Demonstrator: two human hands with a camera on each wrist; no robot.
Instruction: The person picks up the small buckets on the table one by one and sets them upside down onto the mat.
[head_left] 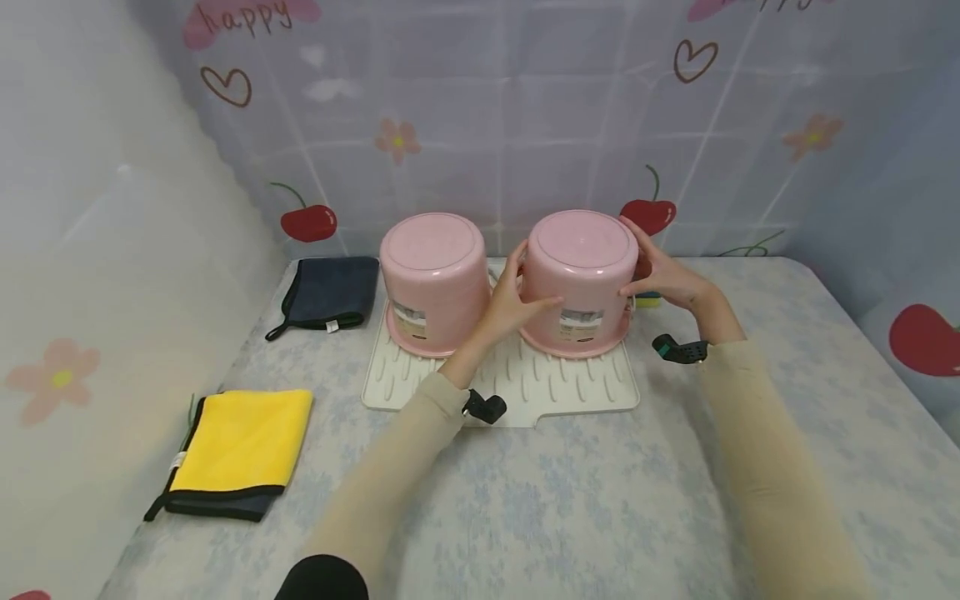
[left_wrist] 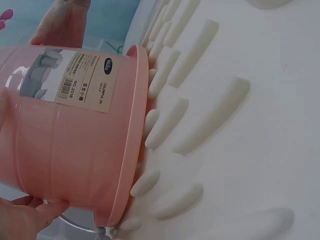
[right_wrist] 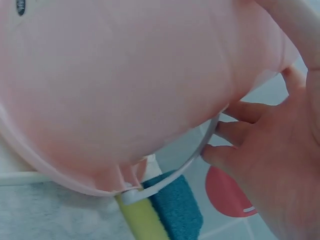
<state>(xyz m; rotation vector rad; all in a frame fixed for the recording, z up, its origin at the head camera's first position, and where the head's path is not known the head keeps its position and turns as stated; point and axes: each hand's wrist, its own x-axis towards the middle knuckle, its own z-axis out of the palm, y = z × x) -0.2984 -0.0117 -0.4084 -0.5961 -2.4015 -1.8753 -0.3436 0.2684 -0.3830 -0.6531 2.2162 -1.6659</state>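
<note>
Two pink plastic buckets stand upside down on a white ribbed draining mat. Both hands hold the right-hand bucket, which has a paper label on its front. My left hand grips its left side, thumb toward the front, between the two buckets. On the opposite side, my right hand spreads its thumb and fingers round the wall. In the right wrist view, several of its fingertips lie against the bucket's pale handle. The other bucket stands just left of my left hand.
A yellow and blue-green sponge lies behind the held bucket's right edge. On the left are a folded dark cloth and a yellow cloth with black edging. A printed curtain backs the table.
</note>
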